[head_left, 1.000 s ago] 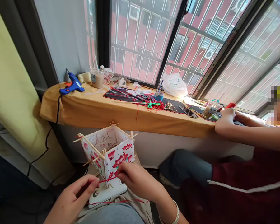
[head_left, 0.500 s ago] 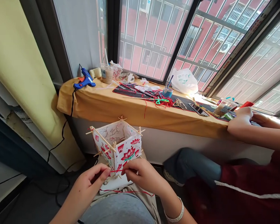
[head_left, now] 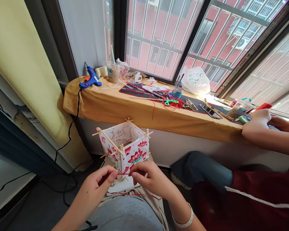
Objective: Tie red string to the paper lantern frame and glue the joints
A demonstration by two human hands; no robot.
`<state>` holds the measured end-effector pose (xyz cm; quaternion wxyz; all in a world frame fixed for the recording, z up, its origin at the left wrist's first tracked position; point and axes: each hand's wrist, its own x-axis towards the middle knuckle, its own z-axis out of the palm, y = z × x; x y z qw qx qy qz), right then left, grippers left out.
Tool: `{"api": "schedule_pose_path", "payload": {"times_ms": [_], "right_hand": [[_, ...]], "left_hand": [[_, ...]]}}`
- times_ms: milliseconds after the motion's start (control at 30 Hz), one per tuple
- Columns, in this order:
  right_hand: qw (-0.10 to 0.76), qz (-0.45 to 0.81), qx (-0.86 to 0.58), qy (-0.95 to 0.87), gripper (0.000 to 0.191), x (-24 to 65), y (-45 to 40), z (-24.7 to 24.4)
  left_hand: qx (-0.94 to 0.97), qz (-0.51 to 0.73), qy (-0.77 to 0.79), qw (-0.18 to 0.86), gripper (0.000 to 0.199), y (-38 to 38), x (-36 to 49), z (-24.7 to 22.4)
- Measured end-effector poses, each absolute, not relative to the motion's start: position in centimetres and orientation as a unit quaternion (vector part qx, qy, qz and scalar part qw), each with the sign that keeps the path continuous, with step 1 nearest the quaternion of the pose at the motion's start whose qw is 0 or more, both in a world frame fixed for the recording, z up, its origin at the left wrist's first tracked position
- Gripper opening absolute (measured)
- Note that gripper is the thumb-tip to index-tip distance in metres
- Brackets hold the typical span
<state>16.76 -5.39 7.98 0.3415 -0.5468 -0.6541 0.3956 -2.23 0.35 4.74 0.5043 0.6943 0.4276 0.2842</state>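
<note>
A thin red cord [head_left: 123, 174] is stretched short between my two hands, with a loose length of it hanging across my lap. My left hand [head_left: 100, 183] pinches one end between thumb and fingertips. Opposite it, my right hand [head_left: 148, 176], with a beaded bracelet at the wrist, pinches the cord too. Just beyond my hands stands a square lantern-like frame [head_left: 136, 153] of wooden sticks, open at the top. Its white panels carry painted red lotus flowers and green leaves. My fingers hide part of its lower front.
Along the cloth-covered sill [head_left: 115, 104] lie a blue glue gun [head_left: 90, 77], a drink cup [head_left: 113, 73], green scissors [head_left: 170, 101], tangled red cord [head_left: 177, 103], a phone [head_left: 210, 111] and a plastic bag [head_left: 195, 80]. A co-worker's arm [head_left: 267, 133] rests at the right. A black cable [head_left: 69, 134] hangs at left.
The view has shifted slightly, so the sill and frame appear a little farther right. Both hands keep their pinch on the red cord, close together as before.
</note>
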Motion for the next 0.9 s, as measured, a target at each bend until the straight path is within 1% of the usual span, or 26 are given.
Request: {"api": "schedule_pose_path", "payload": {"times_ms": [67,167,367,600,667,800,900], "right_hand": [[0.331,0.389,-0.550,-0.661,0.014,16.6,-5.3,7.9],[0.323,0.384,-0.555,-0.663,0.019,16.5,-5.2,7.6],[0.350,0.367,-0.567,-0.649,0.021,16.6,-5.0,7.1],[0.354,0.404,-0.573,-0.619,0.026,16.5,-5.0,7.1],[0.355,0.412,-0.566,-0.620,0.025,16.5,-4.9,7.1],[0.351,0.406,-0.549,-0.641,0.015,16.6,-4.9,7.0],[0.346,0.380,-0.554,-0.655,0.016,16.7,-4.8,6.9]], "left_hand": [[0.697,0.275,0.427,0.507,0.044,0.4,-2.2,4.6],[0.698,0.270,0.431,0.504,0.043,0.5,-2.2,4.6],[0.705,0.267,0.426,0.500,0.042,0.3,-1.9,5.1],[0.700,0.279,0.429,0.498,0.042,0.7,-1.8,4.6],[0.699,0.285,0.424,0.500,0.043,0.9,-1.8,4.5],[0.701,0.283,0.417,0.505,0.043,1.0,-1.8,4.2],[0.694,0.290,0.428,0.501,0.043,0.8,-1.7,4.4]]}}
